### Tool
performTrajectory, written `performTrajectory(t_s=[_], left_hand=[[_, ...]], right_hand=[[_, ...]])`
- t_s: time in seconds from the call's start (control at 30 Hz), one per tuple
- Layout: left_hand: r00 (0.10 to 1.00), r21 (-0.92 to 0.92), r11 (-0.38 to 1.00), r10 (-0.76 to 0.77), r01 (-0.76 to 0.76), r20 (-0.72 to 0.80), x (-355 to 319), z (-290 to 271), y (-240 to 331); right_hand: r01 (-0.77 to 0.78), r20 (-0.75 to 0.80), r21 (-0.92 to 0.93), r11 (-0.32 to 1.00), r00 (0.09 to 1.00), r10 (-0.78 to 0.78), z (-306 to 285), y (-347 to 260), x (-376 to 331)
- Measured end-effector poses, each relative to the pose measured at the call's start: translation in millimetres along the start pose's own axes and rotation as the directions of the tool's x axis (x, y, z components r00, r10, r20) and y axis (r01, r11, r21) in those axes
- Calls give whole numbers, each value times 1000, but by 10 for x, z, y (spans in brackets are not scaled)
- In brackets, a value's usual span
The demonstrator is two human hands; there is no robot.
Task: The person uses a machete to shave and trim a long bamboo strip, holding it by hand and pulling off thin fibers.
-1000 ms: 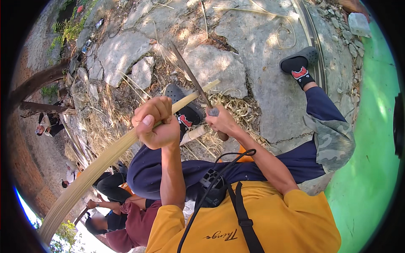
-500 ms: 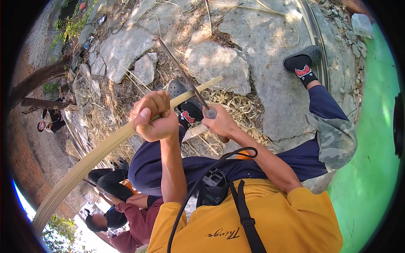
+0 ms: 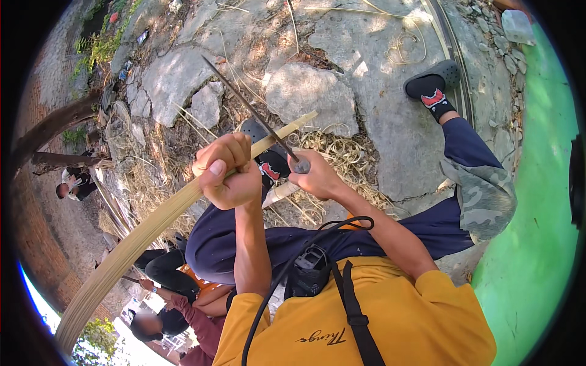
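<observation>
Cracked paving (image 3: 397, 131) across upper frame; at centre, left hand (image 3: 227, 174) clamped round pale strip (image 3: 140, 236) trailing lower left, right hand (image 3: 318, 175) closed on knife (image 3: 247, 104) crossing it, apparently mid-scraping, next stroke calling for steady angle.

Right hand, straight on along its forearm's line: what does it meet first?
Right hand would likely meet the pale strip, near the left hand; the foot behind looks lower, though depth is unclear.

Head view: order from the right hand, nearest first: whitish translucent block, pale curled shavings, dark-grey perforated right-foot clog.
1. Pale curled shavings: ground just beyond the right hand.
2. Dark-grey perforated right-foot clog: farther, right.
3. Whitish translucent block: top right.
</observation>
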State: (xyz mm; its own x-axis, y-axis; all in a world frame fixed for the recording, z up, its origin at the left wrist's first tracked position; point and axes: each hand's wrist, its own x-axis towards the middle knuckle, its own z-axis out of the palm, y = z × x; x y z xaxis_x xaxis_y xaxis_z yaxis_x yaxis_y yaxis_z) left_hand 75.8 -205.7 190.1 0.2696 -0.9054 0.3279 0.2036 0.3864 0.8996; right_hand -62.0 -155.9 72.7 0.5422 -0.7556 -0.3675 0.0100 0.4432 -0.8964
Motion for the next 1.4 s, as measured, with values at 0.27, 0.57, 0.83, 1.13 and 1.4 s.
performTrajectory(t_s=[0.27, 0.57, 0.83, 1.13, 1.4], left_hand=[[997, 28, 1000, -6, 8, -71, -46, 34, -153], [1000, -10, 1000, 11, -11, 5, 5, -33, 11], [990, -100, 995, -23, 8, -143, 120, -344, 7], [977, 218, 962, -128, 165, -172, 329, -120, 53], [905, 31, 904, -426, 426, -17, 263, -175, -307]], right_hand=[[-385, -125, -9, 923, 916, 381, -323, 1112, 283], [-282, -72, -101, 954, 959, 276, -300, 676, 177], [-290, -143, -138, 947, 952, 270, -358, 935, 350], [-290, 8, 42, 956, 957, 290, -615, 927, 383], [-348, 11, 289, 892, 933, 361, -423, 714, 295]])
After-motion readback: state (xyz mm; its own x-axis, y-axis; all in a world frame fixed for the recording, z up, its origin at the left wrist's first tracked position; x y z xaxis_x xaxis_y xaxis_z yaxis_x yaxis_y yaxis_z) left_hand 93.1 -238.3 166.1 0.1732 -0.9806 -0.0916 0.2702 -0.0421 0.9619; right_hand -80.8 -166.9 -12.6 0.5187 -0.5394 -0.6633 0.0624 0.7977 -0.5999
